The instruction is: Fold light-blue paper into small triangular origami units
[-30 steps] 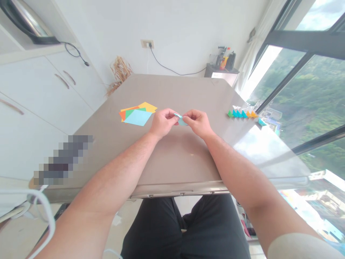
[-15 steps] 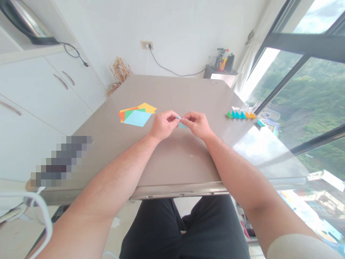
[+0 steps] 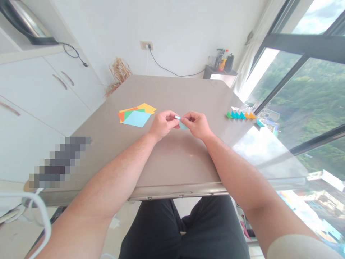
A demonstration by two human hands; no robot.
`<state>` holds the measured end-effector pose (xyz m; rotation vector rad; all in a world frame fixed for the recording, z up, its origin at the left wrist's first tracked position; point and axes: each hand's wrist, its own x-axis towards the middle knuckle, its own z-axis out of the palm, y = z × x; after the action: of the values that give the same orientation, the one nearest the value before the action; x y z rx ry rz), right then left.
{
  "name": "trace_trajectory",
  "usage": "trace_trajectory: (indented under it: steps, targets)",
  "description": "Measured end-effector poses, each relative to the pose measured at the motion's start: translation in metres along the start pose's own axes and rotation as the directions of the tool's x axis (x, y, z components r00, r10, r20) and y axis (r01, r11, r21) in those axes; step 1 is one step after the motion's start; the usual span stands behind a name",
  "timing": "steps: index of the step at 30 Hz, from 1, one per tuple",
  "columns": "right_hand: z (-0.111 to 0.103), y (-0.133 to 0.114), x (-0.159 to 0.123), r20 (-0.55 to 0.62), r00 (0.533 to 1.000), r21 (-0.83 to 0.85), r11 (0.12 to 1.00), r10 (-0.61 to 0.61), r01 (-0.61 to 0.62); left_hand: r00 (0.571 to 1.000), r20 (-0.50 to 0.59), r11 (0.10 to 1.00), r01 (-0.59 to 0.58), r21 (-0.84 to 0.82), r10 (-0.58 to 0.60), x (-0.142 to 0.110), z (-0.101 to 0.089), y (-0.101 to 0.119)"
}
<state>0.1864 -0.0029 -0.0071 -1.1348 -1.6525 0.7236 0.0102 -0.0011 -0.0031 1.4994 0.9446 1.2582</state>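
Between my hands, just above the middle of the table [image 3: 172,158], is a small piece of light blue paper [image 3: 183,125] with a folded upper edge. My left hand [image 3: 163,125] pinches its left side between thumb and fingers. On the other side my right hand [image 3: 197,125] has thumb and forefinger closed on the paper's top edge. My fingers cover much of the sheet, so its full shape is hidden. To the left lie loose coloured sheets: a light blue sheet [image 3: 137,118] on top, with green, orange and yellow ones beneath.
A row of small folded paper figures [image 3: 240,115] in green, blue and orange stands at the right, with one more blue figure [image 3: 260,123] near the table's window-side edge. A pixelated dark object [image 3: 60,162] lies at the left edge. A cable [image 3: 172,74] runs behind the table.
My left hand has shifted slightly left, and its fingers have moved on the paper. More of the light blue paper now shows between my hands. My right hand stays almost in place.
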Motion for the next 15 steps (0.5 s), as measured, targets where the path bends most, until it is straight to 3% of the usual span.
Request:
trace_trajectory:
  steps: [15]
  targets:
    - [0.000, -0.002, -0.001, 0.007, 1.000, -0.004, 1.000, -0.016, 0.016, 0.999, -0.033, 1.000, -0.021, 0.004, 0.021, 0.003, 0.000, -0.008]
